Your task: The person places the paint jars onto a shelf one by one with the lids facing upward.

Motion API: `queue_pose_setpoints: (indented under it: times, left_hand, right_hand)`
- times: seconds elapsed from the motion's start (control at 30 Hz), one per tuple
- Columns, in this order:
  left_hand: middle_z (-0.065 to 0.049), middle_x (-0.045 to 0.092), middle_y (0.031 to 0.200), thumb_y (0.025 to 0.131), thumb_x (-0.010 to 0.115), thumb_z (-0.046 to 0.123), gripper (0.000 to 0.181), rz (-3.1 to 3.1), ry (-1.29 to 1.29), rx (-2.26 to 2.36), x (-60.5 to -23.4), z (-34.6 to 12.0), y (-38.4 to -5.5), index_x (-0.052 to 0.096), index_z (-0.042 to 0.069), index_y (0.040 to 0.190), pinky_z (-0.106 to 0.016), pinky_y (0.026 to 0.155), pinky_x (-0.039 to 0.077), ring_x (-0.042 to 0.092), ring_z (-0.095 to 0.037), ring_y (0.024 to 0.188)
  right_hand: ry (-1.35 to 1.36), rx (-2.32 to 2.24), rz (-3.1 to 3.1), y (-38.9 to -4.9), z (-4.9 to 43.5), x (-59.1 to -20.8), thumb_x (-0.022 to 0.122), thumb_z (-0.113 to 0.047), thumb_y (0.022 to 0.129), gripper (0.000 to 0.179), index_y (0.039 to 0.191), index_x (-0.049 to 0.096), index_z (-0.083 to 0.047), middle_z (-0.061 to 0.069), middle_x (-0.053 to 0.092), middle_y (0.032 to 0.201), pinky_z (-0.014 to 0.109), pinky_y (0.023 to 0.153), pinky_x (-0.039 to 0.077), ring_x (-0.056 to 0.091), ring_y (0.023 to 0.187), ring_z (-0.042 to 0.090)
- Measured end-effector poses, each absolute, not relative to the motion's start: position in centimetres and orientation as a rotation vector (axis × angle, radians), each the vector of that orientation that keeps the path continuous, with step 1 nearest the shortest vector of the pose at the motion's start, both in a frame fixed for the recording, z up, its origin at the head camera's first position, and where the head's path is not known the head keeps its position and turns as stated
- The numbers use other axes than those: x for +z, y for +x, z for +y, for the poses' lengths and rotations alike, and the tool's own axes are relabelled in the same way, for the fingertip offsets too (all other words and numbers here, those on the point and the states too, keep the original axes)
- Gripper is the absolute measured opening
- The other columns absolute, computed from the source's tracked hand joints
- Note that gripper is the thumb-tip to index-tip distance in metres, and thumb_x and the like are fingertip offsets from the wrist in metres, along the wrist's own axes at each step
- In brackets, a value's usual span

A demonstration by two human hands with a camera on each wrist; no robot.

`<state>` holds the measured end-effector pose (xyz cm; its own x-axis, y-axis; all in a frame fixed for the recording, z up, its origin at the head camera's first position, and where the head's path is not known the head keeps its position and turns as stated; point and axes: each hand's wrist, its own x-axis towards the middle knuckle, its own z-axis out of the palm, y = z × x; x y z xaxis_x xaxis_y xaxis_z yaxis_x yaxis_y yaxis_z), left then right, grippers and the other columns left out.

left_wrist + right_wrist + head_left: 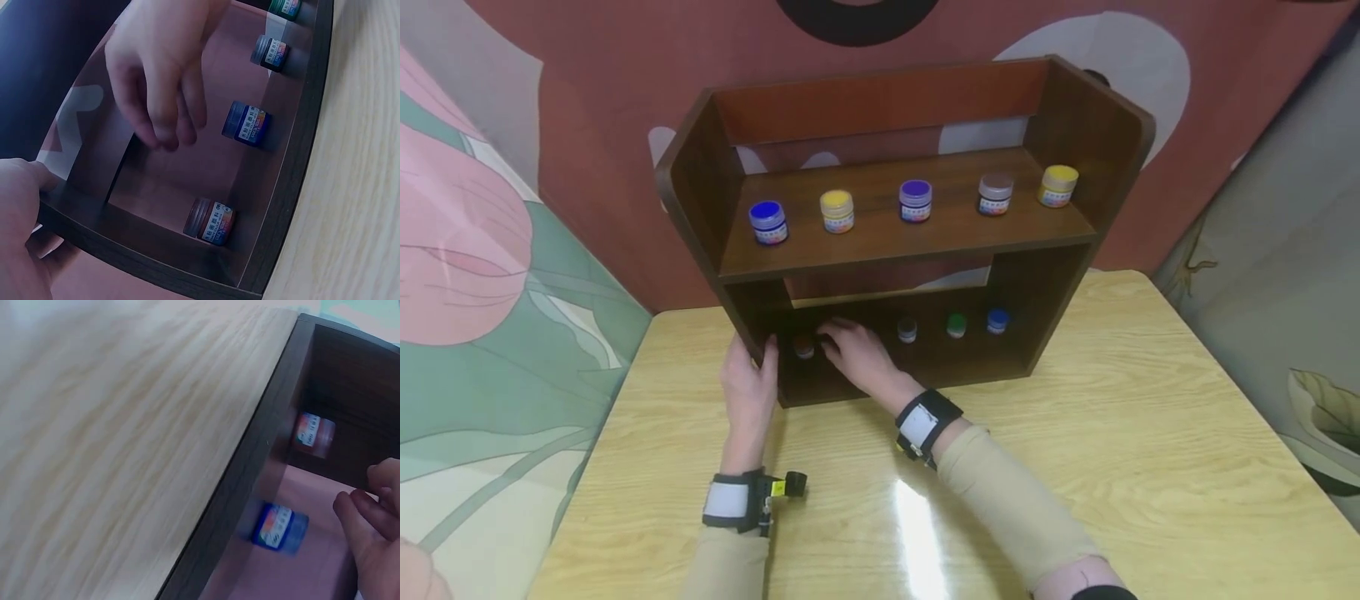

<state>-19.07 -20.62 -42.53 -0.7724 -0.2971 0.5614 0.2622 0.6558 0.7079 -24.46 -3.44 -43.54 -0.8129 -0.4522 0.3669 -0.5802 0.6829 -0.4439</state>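
A dark brown two-tier wooden shelf [887, 260] stands on the table. My left hand [749, 390] grips its left side panel, the thumb over the front edge. Inside the lower tier, my right hand [861, 357] hovers with bent fingers that hold nothing. Near its fingertips, apart from them, sits a blue paint jar [248, 123], hidden behind the hand in the head view. Left of it is a reddish-brown paint jar [803, 346]. Farther right on that tier are a dark jar [907, 331], a green-lidded jar [956, 326] and another blue jar [997, 322].
The upper tier carries several paint jars: a blue one [768, 223] at the left, a yellow-lidded one [837, 212], a purple-lidded one [915, 201], a dark one [995, 194] and another yellow one [1057, 186]. A patterned curtain [595, 150] hangs behind the wooden table [1120, 400].
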Motion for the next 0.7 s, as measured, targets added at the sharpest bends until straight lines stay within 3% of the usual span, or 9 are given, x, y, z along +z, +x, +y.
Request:
queue_pose_setpoints:
  times: [0.5, 0.6, 0.7]
  left_hand:
    - [-0.025, 0.068, 0.111, 0.097, 0.063, 0.014, 0.026, -2.226, -0.032, -1.048, -42.0, -21.7, -20.1, 0.059, -0.003, 0.117, -0.054, 0.089, 0.054, 0.066, -0.042, 0.103]
    - [-0.024, 0.066, 0.118, 0.097, 0.062, 0.013, 0.033, -2.201, -0.044, -1.068, -41.4, -21.8, -20.1, 0.056, -0.003, 0.125, -0.053, 0.093, 0.055, 0.065, -0.040, 0.110]
    - [-0.018, 0.060, 0.137, 0.095, 0.064, 0.012, 0.050, -2.097, -0.039, -1.088, -40.5, -21.6, -20.0, 0.048, 0.002, 0.141, -0.049, 0.099, 0.054, 0.059, -0.033, 0.126]
  right_hand:
    - [0.870, 0.875, -2.625, -21.5, 2.4, -41.5, 0.066, -0.019, 0.096, 0.025, 0.118, 0.070, -0.009, 0.008, 0.072, 0.120, 0.036, 0.095, 0.058, 0.070, 0.111, 0.024]
    - [0.850, 0.870, -2.624, -21.0, 3.9, -41.5, 0.066, -0.020, 0.096, 0.025, 0.118, 0.070, -0.010, 0.007, 0.073, 0.118, 0.037, 0.095, 0.058, 0.070, 0.111, 0.024]
    - [0.842, 0.876, -2.604, -20.4, 5.5, -41.6, 0.067, -0.020, 0.096, 0.025, 0.118, 0.070, -0.009, 0.009, 0.074, 0.118, 0.039, 0.098, 0.057, 0.069, 0.112, 0.026]
